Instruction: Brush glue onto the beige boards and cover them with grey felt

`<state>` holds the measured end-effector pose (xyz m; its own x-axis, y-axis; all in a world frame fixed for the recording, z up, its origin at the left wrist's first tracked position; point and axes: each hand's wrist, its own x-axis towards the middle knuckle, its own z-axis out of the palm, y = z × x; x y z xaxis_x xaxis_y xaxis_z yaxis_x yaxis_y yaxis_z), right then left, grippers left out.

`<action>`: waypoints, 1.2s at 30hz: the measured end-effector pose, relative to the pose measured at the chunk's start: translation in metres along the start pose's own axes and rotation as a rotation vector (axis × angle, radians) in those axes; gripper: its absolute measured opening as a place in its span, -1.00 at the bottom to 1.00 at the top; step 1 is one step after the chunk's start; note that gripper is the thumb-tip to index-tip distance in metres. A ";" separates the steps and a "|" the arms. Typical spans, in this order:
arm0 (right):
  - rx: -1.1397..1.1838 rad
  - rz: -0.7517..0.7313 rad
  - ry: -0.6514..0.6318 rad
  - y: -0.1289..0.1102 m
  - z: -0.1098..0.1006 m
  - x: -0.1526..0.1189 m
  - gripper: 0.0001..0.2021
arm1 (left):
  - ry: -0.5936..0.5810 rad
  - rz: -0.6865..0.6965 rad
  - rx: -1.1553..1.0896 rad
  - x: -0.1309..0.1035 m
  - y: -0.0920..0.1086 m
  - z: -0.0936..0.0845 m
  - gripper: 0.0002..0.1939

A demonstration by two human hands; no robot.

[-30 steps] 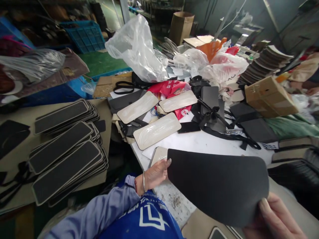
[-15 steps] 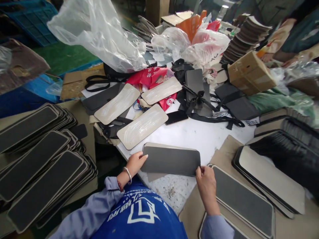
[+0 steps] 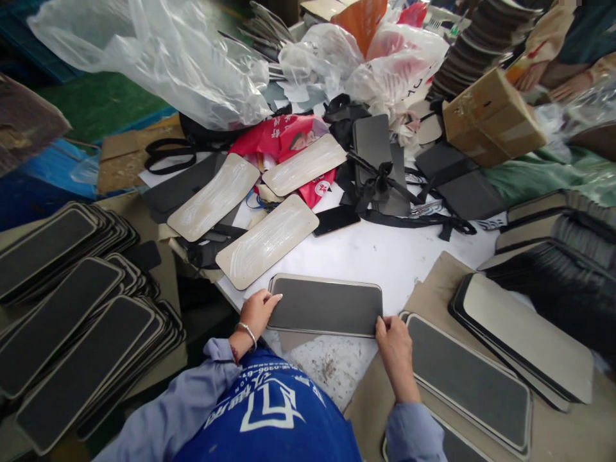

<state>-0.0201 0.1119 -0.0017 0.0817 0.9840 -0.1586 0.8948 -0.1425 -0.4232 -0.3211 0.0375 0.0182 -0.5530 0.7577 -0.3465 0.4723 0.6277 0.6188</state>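
"Head view: where does the dark panel (image 3: 325,307) lie?"

"On the white tabletop (image 3: 385,253), a pale border showing around it, between the hands."

"How are they placed?"

"Left hand (image 3: 257,312) curled, thumb over the panel's left end, gripping it; right hand (image 3: 395,343) nearly closed, pinching its lower right corner."

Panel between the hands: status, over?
Left hand on panel, left end. Right hand at near right corner. Panel dark, pale rim showing. Phone beyond, apart.
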 end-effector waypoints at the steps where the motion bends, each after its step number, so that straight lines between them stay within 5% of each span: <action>1: 0.004 0.008 -0.005 0.000 0.000 0.001 -0.83 | 0.007 0.000 0.012 0.000 0.000 0.001 -0.65; 11: 0.052 -0.011 -0.007 0.004 0.000 0.000 -0.81 | 0.049 0.029 0.046 -0.002 -0.003 0.003 -0.66; 22: 0.093 0.018 0.023 -0.002 -0.002 -0.010 -0.81 | 0.189 0.250 -0.110 -0.006 -0.010 0.003 -0.73; 36: -0.047 -0.024 0.035 -0.004 0.002 -0.002 -0.85 | 0.130 0.137 0.007 0.008 -0.005 0.009 -0.72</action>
<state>-0.0252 0.1099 -0.0015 0.0745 0.9903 -0.1172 0.9164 -0.1143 -0.3836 -0.3221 0.0422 0.0062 -0.5669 0.8072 -0.1644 0.5544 0.5215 0.6486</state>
